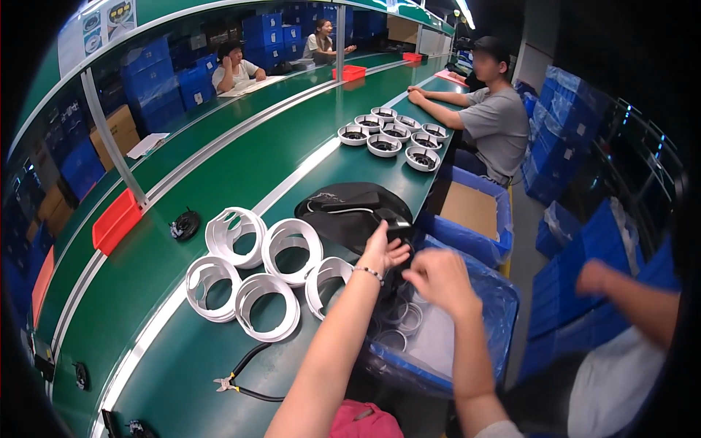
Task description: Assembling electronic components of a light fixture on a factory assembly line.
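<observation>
A red bin (117, 221) is sitting at the left on a long green bench (182, 372), with a black coil (185, 225) lying to its right. Two people are sitting across the bench, the nearer one (237, 69) resting a hand against the head, the farther one (321, 45) holding the forearms forward. Five white rings (296, 230) are standing clustered near the wearer; below them, pliers (231, 382) are lying with the handles spread. A black bag (350, 212) is lying on the bench right of the rings, a thin white strip (343, 209) running across it. The left hand (387, 252) is reaching over the bag's near right edge, palm turned up, fingers apart and gripping nothing visible. Beyond, nine white bowls (383, 154) with black parts inside are standing grouped. The right hand (442, 281) is hovering over a plastic-lined blue crate (504, 314) containing pale rings; its fingers are curling inward, and whether they are holding anything cannot be told. A second blue crate (504, 219) is standing behind. A person in grey (496, 117) is sitting beside the bench. At far right, another person's blurred arm (631, 296) is extending inward.
</observation>
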Demonstrator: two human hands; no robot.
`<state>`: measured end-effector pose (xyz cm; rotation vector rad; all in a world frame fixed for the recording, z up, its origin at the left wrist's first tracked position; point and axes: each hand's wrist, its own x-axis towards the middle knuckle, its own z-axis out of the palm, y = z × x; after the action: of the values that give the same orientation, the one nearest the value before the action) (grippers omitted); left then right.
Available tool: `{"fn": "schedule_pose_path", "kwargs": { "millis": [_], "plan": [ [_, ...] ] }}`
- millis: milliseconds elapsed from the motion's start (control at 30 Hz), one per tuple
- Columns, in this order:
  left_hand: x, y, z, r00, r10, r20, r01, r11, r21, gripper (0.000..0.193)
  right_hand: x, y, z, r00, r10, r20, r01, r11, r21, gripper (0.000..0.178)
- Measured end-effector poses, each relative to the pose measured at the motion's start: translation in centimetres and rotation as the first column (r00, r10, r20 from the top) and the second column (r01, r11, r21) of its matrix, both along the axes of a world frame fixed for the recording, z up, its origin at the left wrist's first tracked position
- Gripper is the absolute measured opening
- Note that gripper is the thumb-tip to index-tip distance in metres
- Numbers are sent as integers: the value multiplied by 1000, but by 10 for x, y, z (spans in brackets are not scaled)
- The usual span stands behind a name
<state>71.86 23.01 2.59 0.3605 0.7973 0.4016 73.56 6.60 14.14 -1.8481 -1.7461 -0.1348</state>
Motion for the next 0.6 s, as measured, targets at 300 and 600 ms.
{"fn": "schedule_pose_path", "kwargs": {
  "millis": [300,600],
  "plan": [
    [14,14,-34,978,197,67,-205,965,163,33,-3,-18,-128,875,-243,-418,230,970,-83,11],
    [-162,-82,170,976,-173,131,-81,272,959,66,5,39,-64,936,-237,-260,273,956,109,16]
  ]
}}
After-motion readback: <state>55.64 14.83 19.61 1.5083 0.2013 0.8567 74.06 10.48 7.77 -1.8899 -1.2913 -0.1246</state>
